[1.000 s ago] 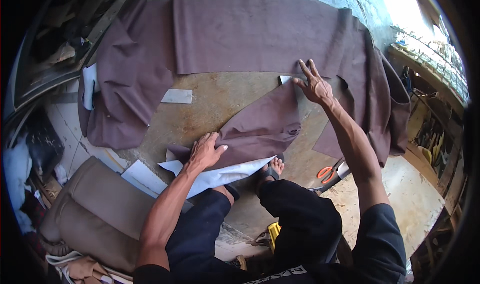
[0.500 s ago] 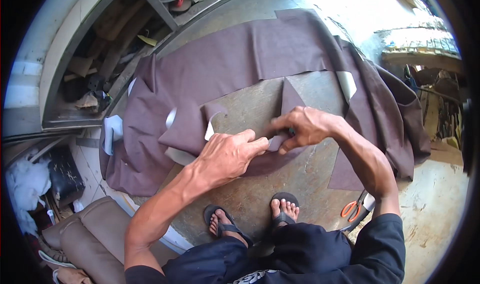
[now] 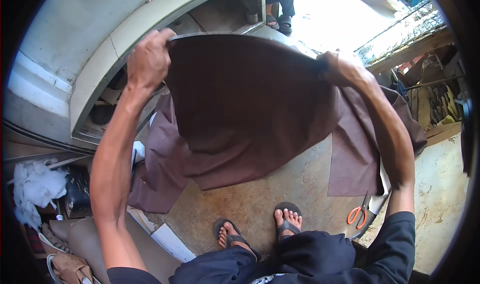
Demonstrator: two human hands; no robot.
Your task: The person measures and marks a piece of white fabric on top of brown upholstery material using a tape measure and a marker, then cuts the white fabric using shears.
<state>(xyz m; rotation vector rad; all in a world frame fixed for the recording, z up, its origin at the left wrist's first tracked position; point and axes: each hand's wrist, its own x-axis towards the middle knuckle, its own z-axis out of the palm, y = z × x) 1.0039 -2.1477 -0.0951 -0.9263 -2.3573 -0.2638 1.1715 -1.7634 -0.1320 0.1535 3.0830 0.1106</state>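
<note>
A dark brown piece of leather-like sheet (image 3: 247, 109) is raised in front of me, hanging in loose folds. My left hand (image 3: 149, 61) is closed on its upper left corner, and my right hand (image 3: 345, 70) grips the upper right one, slightly blurred. Behind and beneath it, more of the same brown material (image 3: 355, 161) lies spread on the concrete floor (image 3: 240, 199), with pale backing showing at some edges. Orange-handled scissors (image 3: 356, 215) lie at the right by my forearm, near my sandalled feet (image 3: 286, 219).
A person's legs (image 3: 282, 6) in striped trousers stand at the back beside a tiled ledge (image 3: 125, 34). At left are white stuffing (image 3: 37, 184) and a grey-brown padded piece (image 3: 95, 241). Wood scraps (image 3: 425, 99) and a pale board (image 3: 437, 184) fill the right.
Both my hands have moved up and apart, lifting the brown piece off the floor to stretch it between them. The view has shifted, and another person's legs now show at the back.
</note>
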